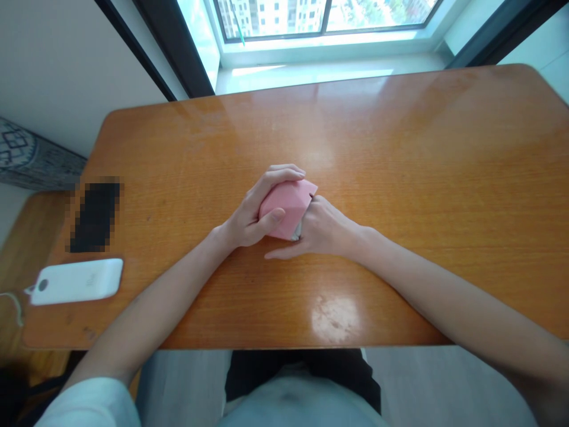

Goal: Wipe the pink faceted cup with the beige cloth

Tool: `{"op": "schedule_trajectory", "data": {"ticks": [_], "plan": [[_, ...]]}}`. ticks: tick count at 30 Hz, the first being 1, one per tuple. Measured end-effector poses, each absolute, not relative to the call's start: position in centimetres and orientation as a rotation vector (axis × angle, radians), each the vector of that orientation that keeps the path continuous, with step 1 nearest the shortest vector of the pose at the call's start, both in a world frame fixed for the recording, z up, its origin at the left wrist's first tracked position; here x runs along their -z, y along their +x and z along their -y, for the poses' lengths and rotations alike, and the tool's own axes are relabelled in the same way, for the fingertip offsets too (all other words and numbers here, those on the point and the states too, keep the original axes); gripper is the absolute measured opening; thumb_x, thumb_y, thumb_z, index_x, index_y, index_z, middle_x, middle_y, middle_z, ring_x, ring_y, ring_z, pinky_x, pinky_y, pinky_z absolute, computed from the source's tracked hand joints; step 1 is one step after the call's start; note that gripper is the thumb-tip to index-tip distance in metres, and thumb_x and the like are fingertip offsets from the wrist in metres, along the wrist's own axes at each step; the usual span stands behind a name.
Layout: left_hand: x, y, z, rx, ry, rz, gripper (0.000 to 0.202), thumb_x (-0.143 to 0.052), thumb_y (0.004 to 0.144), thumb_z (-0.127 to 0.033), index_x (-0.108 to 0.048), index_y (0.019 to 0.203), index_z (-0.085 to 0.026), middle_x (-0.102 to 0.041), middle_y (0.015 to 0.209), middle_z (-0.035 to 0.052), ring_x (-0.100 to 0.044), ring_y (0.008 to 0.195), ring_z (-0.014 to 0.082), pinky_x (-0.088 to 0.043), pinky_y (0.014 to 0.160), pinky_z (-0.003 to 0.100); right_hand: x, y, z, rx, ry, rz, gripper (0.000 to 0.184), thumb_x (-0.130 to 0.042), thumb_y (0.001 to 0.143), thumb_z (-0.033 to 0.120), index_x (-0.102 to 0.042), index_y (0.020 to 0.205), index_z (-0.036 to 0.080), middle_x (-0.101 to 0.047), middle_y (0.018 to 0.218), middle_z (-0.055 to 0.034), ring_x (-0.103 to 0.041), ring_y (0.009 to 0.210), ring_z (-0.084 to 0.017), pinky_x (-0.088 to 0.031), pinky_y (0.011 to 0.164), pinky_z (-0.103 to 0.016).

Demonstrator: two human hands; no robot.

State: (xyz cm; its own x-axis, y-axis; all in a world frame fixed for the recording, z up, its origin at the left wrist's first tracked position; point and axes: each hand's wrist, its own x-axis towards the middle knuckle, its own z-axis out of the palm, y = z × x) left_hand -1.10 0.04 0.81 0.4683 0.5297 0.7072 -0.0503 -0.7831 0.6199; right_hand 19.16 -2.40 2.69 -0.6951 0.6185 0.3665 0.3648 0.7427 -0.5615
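Head camera: at the grip, the likeliest trouble is the pink pouch (287, 201) twisting or slipping out of the left hand (249, 216), which could come from the right hand (326, 228) pushing or pulling at what looks like its open end while only the left visibly braces it. A sharp tug there might also crease or tear that edge, or drag at the grey-white material (296, 231) showing along it.

The left hand is closed around the pouch, fingers bent over its far side and thumb laid across its near face. The right hand meets the opposite end; its fingers are hidden inside or behind the pouch, so I cannot tell whether they pinch anything. Its thumb sticks out free, on the side nearer the wearer.

Beneath the grip is the wooden table (422, 178). Well to the grip's left lie a dark, pixelated item (95, 216) and, nearer the wearer, a white device (80, 281) with a cable (16, 305) at its outer end. Beyond the grip, past the table's far edge, is a window (275, 18).
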Motion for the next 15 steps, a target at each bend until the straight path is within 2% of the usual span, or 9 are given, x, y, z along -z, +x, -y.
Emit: {"op": "schedule_trajectory", "data": {"ticks": [4, 8, 11, 15], "plan": [[-0.86, -1.08, 0.02, -1.319, 2.11, -0.42, 0.055, -0.054, 0.109, -0.063, -0.055, 0.154, -0.03, -0.069, 0.144, 0.0124, -0.066, 0.138, 0.0348, -0.056, 0.121, 0.06, -2.38, 19.32, 2.18, -0.215, -0.704, 2.566, 0.036, -0.077, 0.099, 0.054, -0.084, 0.099, 0.019, -0.084, 0.087, -0.0093, -0.07, 0.079, -0.024, -0.05, 0.076, -0.038], [-1.01, -1.05, 0.13, -1.312, 2.11, -0.44, 0.057, -0.055, 0.109, -0.064, -0.055, 0.154, -0.029, -0.07, 0.144, 0.0117, -0.067, 0.136, 0.0331, -0.057, 0.121, 0.057, -1.94, 19.0, 2.43, -0.106, -0.71, 2.533, 0.03, -0.071, 0.101, 0.044, -0.082, 0.088, 0.02, -0.081, 0.08, -0.0081, -0.065, 0.069, -0.021, -0.042, 0.066, -0.036], [-1.15, -1.05, 0.22, -1.296, 2.085, -0.474, 0.066, -0.05, 0.107, -0.073, -0.056, 0.154, -0.028, -0.07, 0.145, 0.0118, -0.069, 0.134, 0.0342, -0.059, 0.118, 0.056, -1.63, 18.69, 2.56, -0.22, -0.741, 2.469, 0.025, -0.074, 0.095, 0.044, -0.079, 0.087, 0.02, -0.08, 0.08, -0.0077, -0.066, 0.073, -0.022, -0.044, 0.068, -0.036], [-0.86, -1.11, -0.04, -1.383, 2.13, -0.461, 0.08, -0.036, 0.103, -0.086, -0.057, 0.156, -0.03, -0.065, 0.152, 0.0124, -0.061, 0.146, 0.0393, -0.053, 0.125, 0.066, -2.11, 18.37, 2.57, -0.656, -0.703, 2.245, 0.017, -0.078, 0.089, 0.035, -0.071, 0.093, 0.02, -0.074, 0.087, -0.0052, -0.065, 0.081, -0.021, -0.049, 0.074, -0.035]]}}
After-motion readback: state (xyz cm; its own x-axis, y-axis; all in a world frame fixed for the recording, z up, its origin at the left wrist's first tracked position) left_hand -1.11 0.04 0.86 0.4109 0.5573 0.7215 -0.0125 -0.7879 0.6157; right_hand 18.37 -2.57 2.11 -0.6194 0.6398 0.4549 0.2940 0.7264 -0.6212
